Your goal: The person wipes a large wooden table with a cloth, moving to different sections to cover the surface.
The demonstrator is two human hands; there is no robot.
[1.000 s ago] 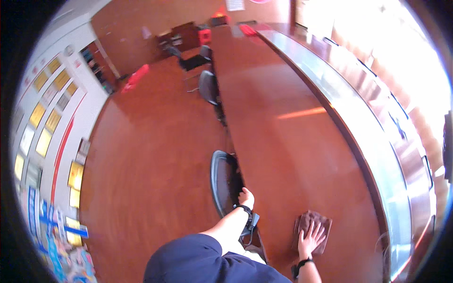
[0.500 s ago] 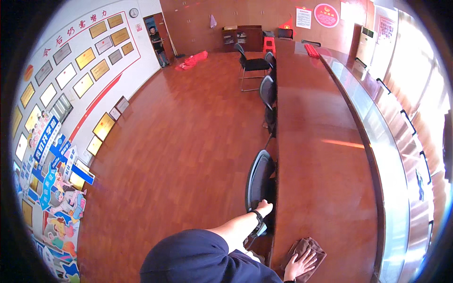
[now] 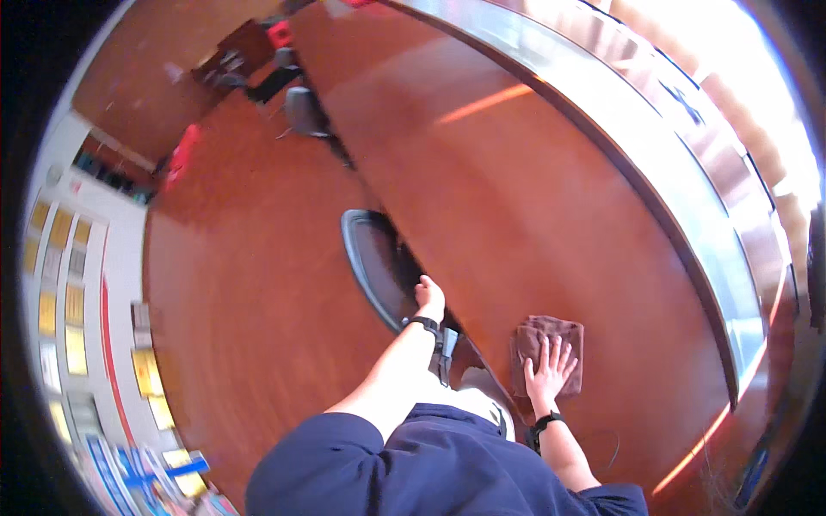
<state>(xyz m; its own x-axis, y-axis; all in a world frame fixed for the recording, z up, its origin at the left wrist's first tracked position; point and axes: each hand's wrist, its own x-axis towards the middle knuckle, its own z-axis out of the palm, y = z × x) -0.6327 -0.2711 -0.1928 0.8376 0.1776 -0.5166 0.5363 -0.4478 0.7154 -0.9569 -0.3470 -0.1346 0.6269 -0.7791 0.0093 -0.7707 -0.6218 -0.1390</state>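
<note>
My right hand (image 3: 551, 371) lies flat with its fingers spread on a folded brown cloth (image 3: 565, 333). The cloth rests on the long reddish-brown table (image 3: 508, 215), close to its left edge. My left hand (image 3: 429, 298) is off the table, just beside that edge and over the black chair (image 3: 379, 258). Its fingers look curled in, and their far side is hidden, so anything inside them cannot be made out. A black band circles each wrist.
A glass-like strip (image 3: 619, 112) runs along the table's middle. More chairs (image 3: 305, 112) stand along its left side on the wooden floor (image 3: 258, 258). Framed plaques (image 3: 76, 305) hang on the left wall, with blue signs (image 3: 163, 469) below. A red cloth (image 3: 182, 155) lies far off.
The view has swung to the right and downward. My right hand and the brown cloth now show fully on the table. My left hand stays beside the chair.
</note>
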